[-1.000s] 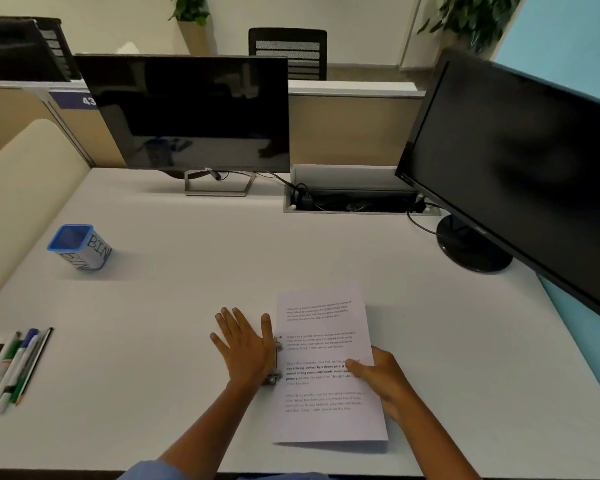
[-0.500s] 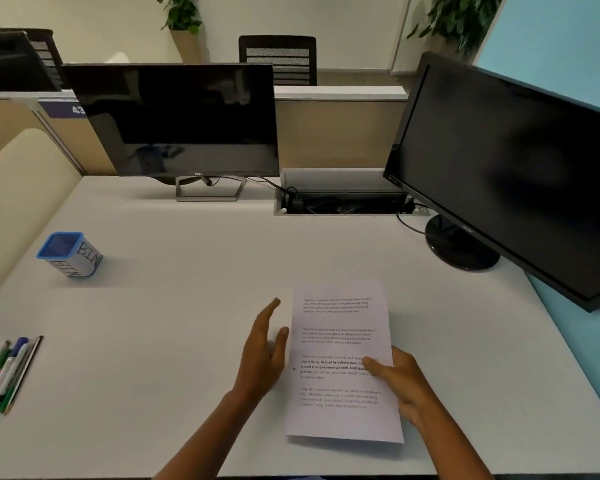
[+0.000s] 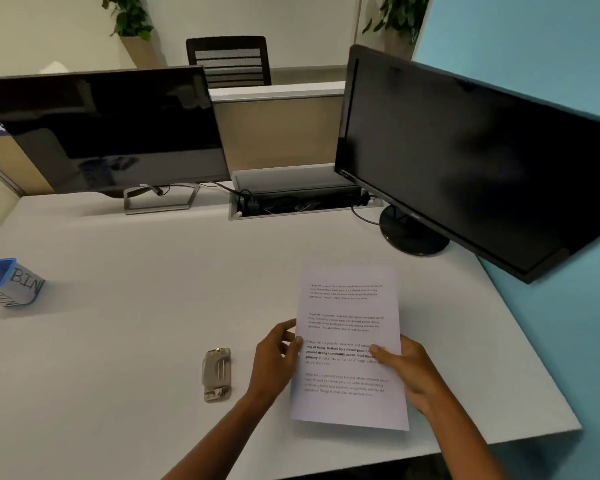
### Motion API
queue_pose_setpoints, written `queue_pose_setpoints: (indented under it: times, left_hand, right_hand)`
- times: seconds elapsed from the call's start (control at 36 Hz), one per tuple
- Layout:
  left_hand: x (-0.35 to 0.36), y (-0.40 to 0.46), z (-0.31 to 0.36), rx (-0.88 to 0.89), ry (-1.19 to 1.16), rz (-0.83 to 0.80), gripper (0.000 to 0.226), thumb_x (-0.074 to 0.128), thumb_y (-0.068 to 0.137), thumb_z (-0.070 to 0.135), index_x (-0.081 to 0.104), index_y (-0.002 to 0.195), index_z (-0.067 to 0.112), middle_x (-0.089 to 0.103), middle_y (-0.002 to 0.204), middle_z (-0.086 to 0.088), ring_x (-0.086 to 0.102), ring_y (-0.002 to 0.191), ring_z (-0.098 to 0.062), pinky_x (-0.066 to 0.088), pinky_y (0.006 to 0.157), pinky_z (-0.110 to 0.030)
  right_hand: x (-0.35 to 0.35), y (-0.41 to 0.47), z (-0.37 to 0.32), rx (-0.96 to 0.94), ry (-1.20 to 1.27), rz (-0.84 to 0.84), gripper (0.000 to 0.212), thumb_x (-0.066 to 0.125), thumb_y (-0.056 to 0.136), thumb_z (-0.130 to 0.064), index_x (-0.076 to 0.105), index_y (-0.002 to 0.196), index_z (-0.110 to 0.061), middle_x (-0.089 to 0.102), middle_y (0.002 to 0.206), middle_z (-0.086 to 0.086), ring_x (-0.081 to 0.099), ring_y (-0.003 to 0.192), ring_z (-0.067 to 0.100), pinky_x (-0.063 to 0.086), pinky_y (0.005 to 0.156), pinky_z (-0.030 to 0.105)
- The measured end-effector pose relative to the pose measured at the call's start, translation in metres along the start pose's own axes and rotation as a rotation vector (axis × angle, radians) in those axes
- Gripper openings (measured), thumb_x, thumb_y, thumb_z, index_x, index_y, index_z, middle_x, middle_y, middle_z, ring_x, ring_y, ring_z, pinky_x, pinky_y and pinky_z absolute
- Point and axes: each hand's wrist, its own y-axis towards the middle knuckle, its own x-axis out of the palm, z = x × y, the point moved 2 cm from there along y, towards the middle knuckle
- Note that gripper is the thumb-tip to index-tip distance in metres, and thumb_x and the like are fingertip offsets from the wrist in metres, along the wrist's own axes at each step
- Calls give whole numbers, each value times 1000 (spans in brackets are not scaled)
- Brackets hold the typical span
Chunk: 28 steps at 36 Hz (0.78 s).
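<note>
Your left hand (image 3: 277,355) and right hand (image 3: 411,374) each close their grip on a side edge of the sheet (image 3: 347,327), near-right on the tabletop (image 3: 136,341), probably to square it; the stapler (image 3: 217,374) lies just left, untouched.

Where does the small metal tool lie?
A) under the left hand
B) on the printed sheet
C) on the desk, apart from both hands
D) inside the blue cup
C: the small metal tool lies bare on the desk, left of the left hand, whose fingers grip the printed sheet's edge.
</note>
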Motion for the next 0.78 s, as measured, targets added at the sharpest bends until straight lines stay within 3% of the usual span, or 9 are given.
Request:
queue_pose_setpoints:
  times: [0.14,0.25,0.39,0.5,0.67,0.78]
  left_hand:
    - [46,9,17,-134,-106,-130,23,68,100,28,63,123,24,76,98,1,76,84,-18,67,68,-39]
    - [87,16,28,-218,-156,-227,20,71,98,23,62,115,21,74,97,-8,76,83,-23,67,65,-39]
    - [140,22,41,-270,-176,-313,22,74,94,22,60,111,20,73,100,-12,78,80,-20,64,62,-31]
    - [178,27,52,-290,-157,-367,23,74,93,19,57,109,22,71,100,-10,79,76,-13,64,60,-30]
    - [220,31,69,-303,-81,-454,35,70,93,13,50,121,21,74,94,-2,80,76,-16,67,63,-36]
    - [234,31,81,-281,-38,-491,46,69,94,15,43,132,22,75,93,3,80,76,-13,63,58,-28]
  right_hand:
    - [-52,1,-3,42,-53,35,32,81,93,-16,76,124,-22,82,116,2,80,102,26,63,94,50]
    - [-95,4,-4,88,-83,71,31,82,92,-17,76,122,-22,82,113,3,80,99,27,66,87,48]
    - [-145,14,-6,124,-146,137,25,82,92,-16,77,116,-24,83,107,0,81,94,23,67,83,44]
    - [-181,26,-10,116,-223,256,18,82,92,-13,78,105,-23,84,100,-1,82,85,21,65,69,33]
    - [-222,42,-13,45,-320,430,27,80,88,-1,71,88,-27,77,93,-6,76,86,19,61,81,33]
    - [-237,46,-14,26,-395,512,31,79,85,2,69,99,-23,73,87,-7,73,82,20,61,81,34]
